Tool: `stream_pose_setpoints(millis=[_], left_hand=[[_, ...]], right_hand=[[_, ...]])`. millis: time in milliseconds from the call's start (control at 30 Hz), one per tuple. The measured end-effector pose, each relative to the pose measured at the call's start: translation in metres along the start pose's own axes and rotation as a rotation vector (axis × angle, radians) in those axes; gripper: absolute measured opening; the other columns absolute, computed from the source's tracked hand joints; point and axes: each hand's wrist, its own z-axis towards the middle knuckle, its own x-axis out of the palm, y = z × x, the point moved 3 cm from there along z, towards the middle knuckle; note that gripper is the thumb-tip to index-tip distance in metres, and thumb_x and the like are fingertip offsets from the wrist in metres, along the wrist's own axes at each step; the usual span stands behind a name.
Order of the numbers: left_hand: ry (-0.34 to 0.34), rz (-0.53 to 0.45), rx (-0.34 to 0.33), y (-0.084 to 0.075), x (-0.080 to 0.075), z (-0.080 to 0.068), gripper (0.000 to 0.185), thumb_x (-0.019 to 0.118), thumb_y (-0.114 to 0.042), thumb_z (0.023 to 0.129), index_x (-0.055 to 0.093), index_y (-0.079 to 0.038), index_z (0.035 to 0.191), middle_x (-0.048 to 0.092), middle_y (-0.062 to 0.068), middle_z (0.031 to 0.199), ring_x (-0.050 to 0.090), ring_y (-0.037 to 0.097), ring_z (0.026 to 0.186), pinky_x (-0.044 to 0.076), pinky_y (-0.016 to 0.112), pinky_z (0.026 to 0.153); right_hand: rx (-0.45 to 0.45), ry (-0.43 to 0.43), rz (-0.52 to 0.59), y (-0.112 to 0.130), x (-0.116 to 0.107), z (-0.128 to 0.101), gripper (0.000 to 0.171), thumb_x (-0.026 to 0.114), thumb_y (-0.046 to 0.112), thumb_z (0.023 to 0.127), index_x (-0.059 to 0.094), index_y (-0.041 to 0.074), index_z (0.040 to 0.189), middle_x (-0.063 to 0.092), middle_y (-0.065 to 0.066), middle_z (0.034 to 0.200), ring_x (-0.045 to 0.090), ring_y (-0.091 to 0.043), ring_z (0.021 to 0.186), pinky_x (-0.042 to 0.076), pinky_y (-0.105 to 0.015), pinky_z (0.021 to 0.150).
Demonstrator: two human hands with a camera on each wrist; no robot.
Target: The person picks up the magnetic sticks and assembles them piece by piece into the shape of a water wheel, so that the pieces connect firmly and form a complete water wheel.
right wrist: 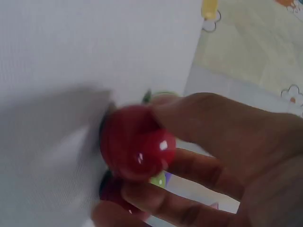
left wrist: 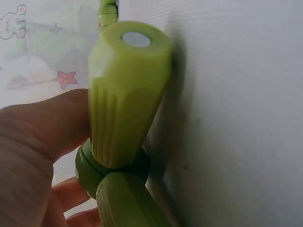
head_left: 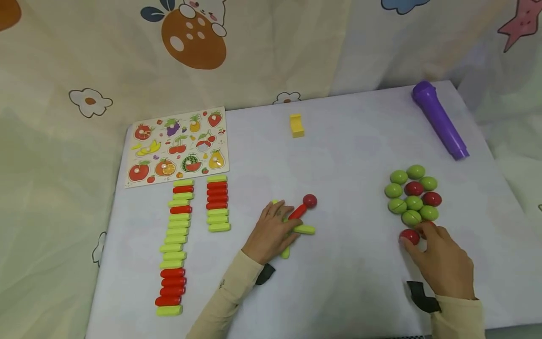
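— What carries everything?
— A pale lilac surface, backed by cream cloth printed with cartoon fruit and flowers.

— Counts?
— By the near right edge, a cluster of balls: seven green, two red, plus one glossy red ball pinched by the right hand. One purple plastic tube, one yellow block, one fruit puzzle board.

— And the left hand?
— It rests, fingers closed, on joined yellow-green ribbed pegs mid-surface; a red peg slants towards the far right corner, capped by a red ball.
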Motion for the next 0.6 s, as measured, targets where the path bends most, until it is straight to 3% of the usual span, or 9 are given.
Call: stream_pose_setpoints(millis=[100, 233, 333, 467, 600], left_hand=[[-0.013, 0.026, -0.029, 0.002, 0.000, 0.000, 0.028, 0.072, -0.033, 0.086, 0.069, -0.025, 0.112, 0.061, 0.006, 0.122, 0.045, 0.033, 0.128, 0.030, 0.052, 0.109], [-0.042, 0.052, -0.083, 0.005, -0.001, -0.002, 0.026, 0.071, -0.033, 0.086, 0.070, -0.024, 0.111, 0.062, 0.005, 0.113, 0.049, 0.029, 0.121, 0.029, 0.052, 0.109], [-0.059, 0.042, -0.108, 0.007, -0.002, -0.004, 0.025, 0.072, -0.032, 0.086, 0.071, -0.024, 0.109, 0.061, 0.005, 0.107, 0.049, 0.026, 0.115, 0.029, 0.052, 0.109], [-0.073, 0.012, -0.117, 0.009, -0.002, -0.005, 0.025, 0.071, -0.031, 0.086, 0.070, -0.023, 0.110, 0.060, 0.005, 0.106, 0.049, 0.024, 0.113, 0.029, 0.051, 0.109], [-0.086, -0.002, -0.127, 0.010, -0.001, -0.006, 0.025, 0.071, -0.031, 0.086, 0.069, -0.023, 0.110, 0.059, 0.005, 0.107, 0.049, 0.024, 0.113, 0.028, 0.051, 0.110]], right_hand=[[-0.059, 0.022, 0.040, 0.009, 0.009, 0.001, 0.039, 0.077, 0.022, 0.079, 0.062, 0.000, 0.107, 0.061, -0.024, 0.089, 0.058, -0.029, 0.063, 0.042, -0.041, 0.044], [-0.204, -0.013, 0.167, 0.034, 0.028, 0.009, 0.038, 0.078, 0.010, 0.078, 0.061, 0.000, 0.111, 0.063, -0.018, 0.095, 0.061, -0.028, 0.076, 0.051, -0.047, 0.059], [-0.314, -0.033, 0.313, 0.058, 0.050, 0.017, 0.041, 0.077, 0.003, 0.077, 0.061, 0.004, 0.115, 0.065, -0.010, 0.102, 0.062, -0.020, 0.083, 0.054, -0.036, 0.069], [-0.399, -0.022, 0.489, 0.087, 0.075, 0.024, 0.043, 0.077, 0.002, 0.078, 0.061, 0.009, 0.117, 0.066, 0.000, 0.099, 0.060, -0.010, 0.082, 0.049, -0.016, 0.070], [-0.477, -0.004, 0.600, 0.111, 0.089, 0.025, 0.042, 0.078, 0.002, 0.077, 0.062, 0.009, 0.115, 0.067, 0.002, 0.096, 0.061, -0.008, 0.081, 0.049, -0.018, 0.070]])
